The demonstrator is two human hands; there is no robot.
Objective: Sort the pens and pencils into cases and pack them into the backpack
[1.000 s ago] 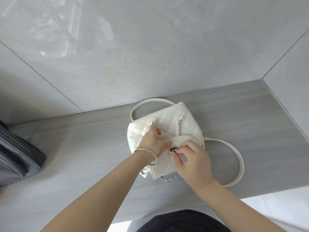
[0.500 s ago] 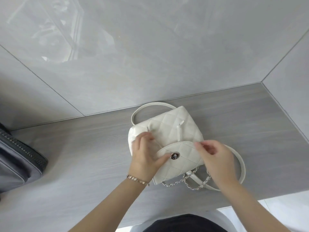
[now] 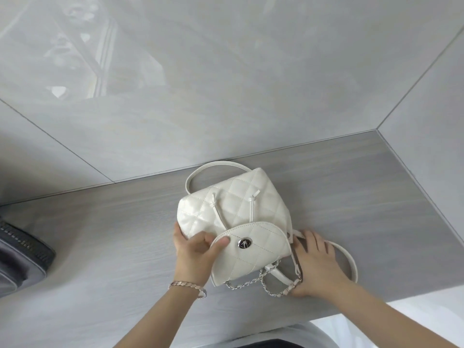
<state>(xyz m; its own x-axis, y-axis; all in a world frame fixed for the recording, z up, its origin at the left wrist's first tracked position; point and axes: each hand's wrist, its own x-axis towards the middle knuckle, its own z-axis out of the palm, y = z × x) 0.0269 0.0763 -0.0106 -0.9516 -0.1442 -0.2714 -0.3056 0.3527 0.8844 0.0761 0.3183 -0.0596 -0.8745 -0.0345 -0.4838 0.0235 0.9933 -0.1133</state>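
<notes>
A small white quilted backpack [image 3: 241, 202] lies on the grey table [image 3: 100, 234], its flap with a silver turn clasp [image 3: 244, 243] folded down toward me. My left hand [image 3: 194, 257] grips the bag's left side, thumb pressed on the flap's edge. My right hand [image 3: 319, 267] lies flat with spread fingers on the straps and silver chain [image 3: 273, 285] at the bag's right. No pens, pencils or cases are visible.
A dark grey zipped bag [image 3: 22, 257] sits at the table's left edge. Glossy grey wall panels rise right behind the backpack. A white strap loop [image 3: 351, 262] extends right of the bag. The table's front edge runs just below my right hand.
My right hand left the clasp and moved right and down onto the straps and chain. My left hand shifted from the bag's top to its left side. The flap now lies shut.
</notes>
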